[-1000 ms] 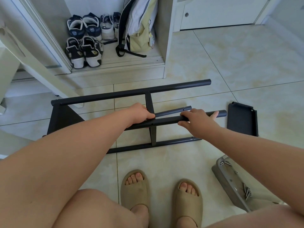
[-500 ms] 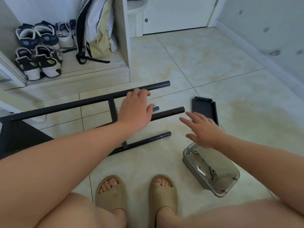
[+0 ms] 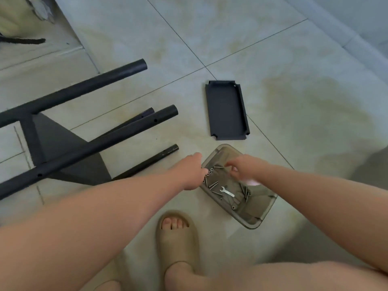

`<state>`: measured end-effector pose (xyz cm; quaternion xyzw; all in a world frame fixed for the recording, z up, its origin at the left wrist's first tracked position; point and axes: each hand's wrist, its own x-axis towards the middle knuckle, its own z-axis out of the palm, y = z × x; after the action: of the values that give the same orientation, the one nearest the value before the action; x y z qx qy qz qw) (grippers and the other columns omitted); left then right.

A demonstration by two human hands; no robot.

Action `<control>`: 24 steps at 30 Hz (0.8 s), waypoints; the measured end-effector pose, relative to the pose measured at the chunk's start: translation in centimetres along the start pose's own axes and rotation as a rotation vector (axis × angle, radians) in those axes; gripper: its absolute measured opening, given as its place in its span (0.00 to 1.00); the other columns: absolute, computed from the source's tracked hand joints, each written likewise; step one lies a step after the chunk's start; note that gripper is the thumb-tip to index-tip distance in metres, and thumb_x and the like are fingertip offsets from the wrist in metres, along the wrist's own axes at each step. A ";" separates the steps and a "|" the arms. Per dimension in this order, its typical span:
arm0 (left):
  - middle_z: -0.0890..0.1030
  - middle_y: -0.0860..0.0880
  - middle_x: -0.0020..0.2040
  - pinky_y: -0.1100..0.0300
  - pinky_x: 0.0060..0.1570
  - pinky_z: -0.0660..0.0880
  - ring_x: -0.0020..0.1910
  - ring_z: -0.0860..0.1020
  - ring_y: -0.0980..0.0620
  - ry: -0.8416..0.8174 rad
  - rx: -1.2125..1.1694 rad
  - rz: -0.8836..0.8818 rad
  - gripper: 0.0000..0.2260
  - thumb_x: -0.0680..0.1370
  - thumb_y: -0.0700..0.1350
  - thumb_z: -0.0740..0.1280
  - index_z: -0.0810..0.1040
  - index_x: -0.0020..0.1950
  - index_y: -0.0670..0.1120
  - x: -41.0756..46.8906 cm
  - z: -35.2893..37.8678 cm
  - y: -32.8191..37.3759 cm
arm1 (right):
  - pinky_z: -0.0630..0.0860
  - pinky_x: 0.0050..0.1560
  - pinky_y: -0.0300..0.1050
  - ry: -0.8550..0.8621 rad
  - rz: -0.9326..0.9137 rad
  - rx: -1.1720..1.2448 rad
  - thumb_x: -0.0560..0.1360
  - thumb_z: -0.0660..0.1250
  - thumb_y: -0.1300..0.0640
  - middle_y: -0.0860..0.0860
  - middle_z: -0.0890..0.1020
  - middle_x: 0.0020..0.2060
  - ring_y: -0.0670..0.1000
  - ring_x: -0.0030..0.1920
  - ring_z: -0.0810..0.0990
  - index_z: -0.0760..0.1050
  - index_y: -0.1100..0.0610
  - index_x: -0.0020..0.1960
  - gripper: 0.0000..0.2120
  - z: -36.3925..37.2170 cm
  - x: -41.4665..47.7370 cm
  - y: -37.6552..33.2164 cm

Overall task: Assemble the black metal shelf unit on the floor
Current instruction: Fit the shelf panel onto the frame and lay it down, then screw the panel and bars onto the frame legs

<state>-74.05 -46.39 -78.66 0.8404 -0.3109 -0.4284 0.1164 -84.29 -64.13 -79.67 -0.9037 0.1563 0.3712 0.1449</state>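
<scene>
Both hands have left the black tube (image 3: 126, 133) we steadied a second ago and dropped to the grey tray (image 3: 263, 215) of hardware on the floor (image 3: 294, 59), just ahead of our sandal (image 3: 178, 246). Our left hand (image 3: 192, 172) sits against the tray's left rim with fingers curled; we cannot tell whether it grips the rim. Our right hand (image 3: 241, 166) is over the tray's far end, fingers bent down toward the screws (image 3: 212, 183) and blurred, so we cannot tell whether it pinches anything. A small silver spanner (image 3: 226, 191) lies in the middle of the tray among the screws. The black shelf frame (image 3: 63, 95) lies on the floor to the left of the tray, untouched, its open tube ends pointing right, with the black tube resting across it. A black shelf panel (image 3: 226, 111) lies flat on the floor just beyond the tray's far end
</scene>
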 end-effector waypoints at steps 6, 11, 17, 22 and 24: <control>0.81 0.41 0.55 0.50 0.56 0.77 0.53 0.81 0.39 0.000 -0.201 -0.087 0.08 0.82 0.45 0.62 0.75 0.57 0.44 2.9 2.6 -0.8 | 0.78 0.54 0.50 -0.002 0.021 0.002 0.81 0.59 0.56 0.54 0.80 0.62 0.58 0.58 0.80 0.69 0.48 0.75 0.22 4.4 3.8 0.9; 0.82 0.37 0.52 0.44 0.48 0.82 0.49 0.84 0.37 -0.040 -0.580 -0.202 0.06 0.80 0.39 0.64 0.71 0.44 0.47 2.2 3.4 0.1 | 0.79 0.54 0.54 0.098 0.003 0.055 0.81 0.60 0.56 0.55 0.80 0.63 0.61 0.58 0.80 0.64 0.46 0.76 0.24 5.7 5.0 2.1; 0.81 0.35 0.55 0.53 0.44 0.82 0.53 0.83 0.39 -0.141 -0.763 -0.206 0.06 0.80 0.38 0.68 0.72 0.47 0.45 2.3 4.0 0.2 | 0.78 0.48 0.52 0.141 -0.020 -0.065 0.83 0.58 0.53 0.53 0.80 0.60 0.59 0.56 0.80 0.67 0.43 0.74 0.19 5.6 7.3 2.5; 0.83 0.35 0.53 0.58 0.40 0.81 0.45 0.84 0.42 -0.193 -0.856 -0.202 0.04 0.80 0.37 0.66 0.72 0.51 0.44 2.7 3.8 0.1 | 0.71 0.37 0.48 0.137 0.012 -0.256 0.82 0.60 0.58 0.52 0.80 0.55 0.59 0.52 0.81 0.66 0.50 0.70 0.17 6.0 8.4 2.5; 0.82 0.37 0.50 0.60 0.39 0.80 0.40 0.83 0.46 -0.188 -0.868 -0.200 0.04 0.81 0.37 0.65 0.72 0.52 0.44 2.7 3.9 0.2 | 0.68 0.32 0.47 0.157 -0.005 -0.321 0.81 0.61 0.61 0.51 0.79 0.51 0.58 0.48 0.81 0.66 0.52 0.67 0.16 6.2 8.8 2.5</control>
<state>-76.00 -47.97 -82.69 0.6973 -0.0293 -0.6025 0.3872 -83.21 -65.65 -90.57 -0.9418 0.1037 0.3194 -0.0129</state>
